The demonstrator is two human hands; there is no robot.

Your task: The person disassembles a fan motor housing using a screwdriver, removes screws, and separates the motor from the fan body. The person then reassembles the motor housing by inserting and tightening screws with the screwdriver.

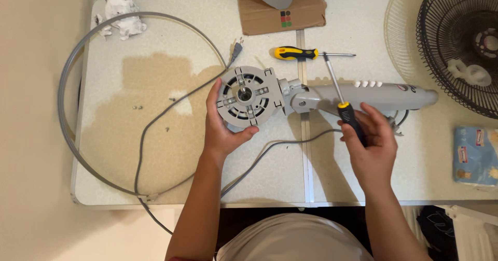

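**A:** What are the two hands doing?

**B:** The left hand (224, 122) cups the round grey fan motor housing (247, 95) from its left and lower edge, thumb under the rim, fingers behind. Its grip is closed on the housing, apparently to steady it with the slotted face turned up toward the camera. The right hand (369, 139) is wrapped around the black-and-yellow handle of a screwdriver (338, 87); the shaft slants up and away, its tip over the counter above the fan's neck, not touching any screw.

**B:** The housing lies near the middle of the white counter (171, 152), joined by a hinge to the long grey fan stand body (373, 94), which stretches off to the right with small white buttons along its top.

**A:** What else is around?

**B:** A second yellow-and-black screwdriver (306, 53) lies flat just above the housing. A grey power cord (155, 121) runs from the fan across the counter and off its near edge, with its plug (236, 49) resting near the housing's upper left. A large thin grey ring (70, 74) loops over the counter's left side. A few tiny screws (137, 106) sit loose to the left. A crumpled tissue (120, 16) lies in the far left corner, a cardboard piece (282, 9) at the top, a black wire fan guard (456, 38) at the far right, and a blue packet (474, 154) below it.

**A:** Anything in the way?

**B:** The cord trails under the right wrist, and the stand body lies just above the right hand; the housing's face itself is uncovered.
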